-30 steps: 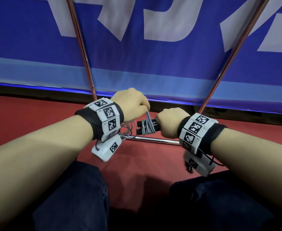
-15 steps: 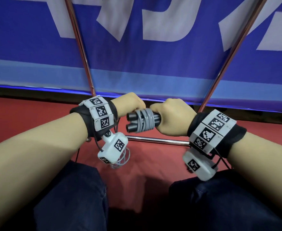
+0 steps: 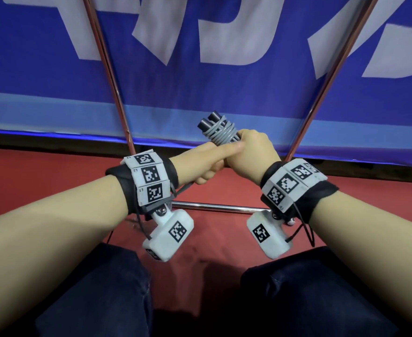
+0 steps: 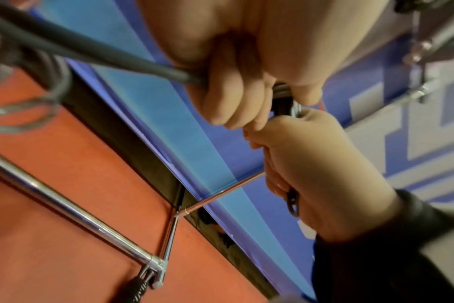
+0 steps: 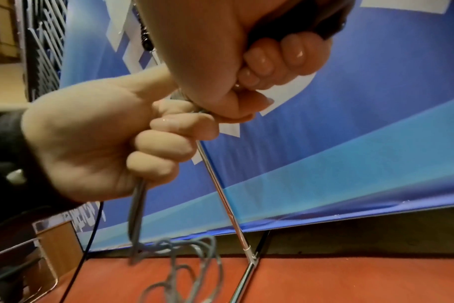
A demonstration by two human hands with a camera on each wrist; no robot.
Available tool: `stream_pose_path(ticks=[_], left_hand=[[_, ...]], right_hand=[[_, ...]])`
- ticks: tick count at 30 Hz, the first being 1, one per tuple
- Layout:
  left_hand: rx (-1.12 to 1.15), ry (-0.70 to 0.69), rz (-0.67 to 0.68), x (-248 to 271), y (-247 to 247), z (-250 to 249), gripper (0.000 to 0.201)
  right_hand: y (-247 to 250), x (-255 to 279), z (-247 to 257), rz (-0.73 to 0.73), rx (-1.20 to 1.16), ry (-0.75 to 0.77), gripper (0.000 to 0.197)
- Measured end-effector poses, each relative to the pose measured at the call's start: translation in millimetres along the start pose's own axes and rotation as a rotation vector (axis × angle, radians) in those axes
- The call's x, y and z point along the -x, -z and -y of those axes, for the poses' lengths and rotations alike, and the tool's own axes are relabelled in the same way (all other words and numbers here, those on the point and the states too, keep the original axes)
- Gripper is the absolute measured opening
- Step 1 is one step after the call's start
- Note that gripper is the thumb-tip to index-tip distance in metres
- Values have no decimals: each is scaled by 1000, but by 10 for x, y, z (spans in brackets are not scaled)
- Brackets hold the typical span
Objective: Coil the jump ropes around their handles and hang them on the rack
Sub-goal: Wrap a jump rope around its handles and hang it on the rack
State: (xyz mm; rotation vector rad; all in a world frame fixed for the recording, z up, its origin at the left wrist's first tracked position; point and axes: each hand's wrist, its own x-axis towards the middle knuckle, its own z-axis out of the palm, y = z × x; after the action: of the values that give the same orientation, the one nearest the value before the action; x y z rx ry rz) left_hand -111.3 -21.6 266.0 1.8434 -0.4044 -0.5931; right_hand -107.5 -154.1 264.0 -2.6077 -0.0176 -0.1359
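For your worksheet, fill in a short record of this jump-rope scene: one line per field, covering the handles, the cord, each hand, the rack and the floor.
Handles: two black cylindrical handles, side by side, tilted up and away
Cord: grey rubbery cord wound round handles; loose loops on floor
Right hand: grips handles
Left hand: grips free cord below bundle
Rack: chrome tube rack, nothing seen hanging on it
Floor: red floor

grey rope [image 3: 220, 133] on black handles [image 3: 208, 120]; chrome rack [image 3: 214, 207]; red floor [image 3: 41, 176]; blue-white banner [image 3: 224, 88].
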Motion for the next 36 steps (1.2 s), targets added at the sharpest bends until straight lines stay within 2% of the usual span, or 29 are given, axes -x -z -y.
stream_pose_path(ticks=[2,4,7,11,15,17,19,23,25,28,31,33,36], left_hand=[[50,18,-102,-30,-4,21,52],[2,21,-173,-62,48,73,57],[-108,-21,-196,-91,155,177,62],[-147,-34,-180,-102,158,252,66],[-175,-59,-192,-131,157,264,64],[-178,-70,-202,-143,183,284,63],[-161,-70,-209,-142,183,281,64],[62,26,-216,-148,114,201,54],[81,60,-227,-162,93,197,50],[-133,49,-249,-204,91,235,43],[-323,45,-183,-202,60,269,28],[-402,61,-136,-173,41,269,19],[-560,51,-127,-114,93,231,22]], right_hand=[[-24,-19,24,-44,80,1,13],[-46,-26,43,-45,64,41,11],[-83,-38,3,3,-40,107,15],[-52,-27,-63,27,-92,31,21],[-14,-10,-69,220,-271,-95,7],[-8,5,-87,314,-374,-108,9],[-17,2,-110,306,-377,-82,11],[-51,-85,-137,124,-202,-48,28],[-56,-140,-170,70,-163,-77,29],[-65,-188,-204,26,-38,-110,25],[-70,-191,-183,28,215,-83,8],[-70,-187,-220,68,347,-71,15],[-15,-146,-297,128,544,-58,22]])
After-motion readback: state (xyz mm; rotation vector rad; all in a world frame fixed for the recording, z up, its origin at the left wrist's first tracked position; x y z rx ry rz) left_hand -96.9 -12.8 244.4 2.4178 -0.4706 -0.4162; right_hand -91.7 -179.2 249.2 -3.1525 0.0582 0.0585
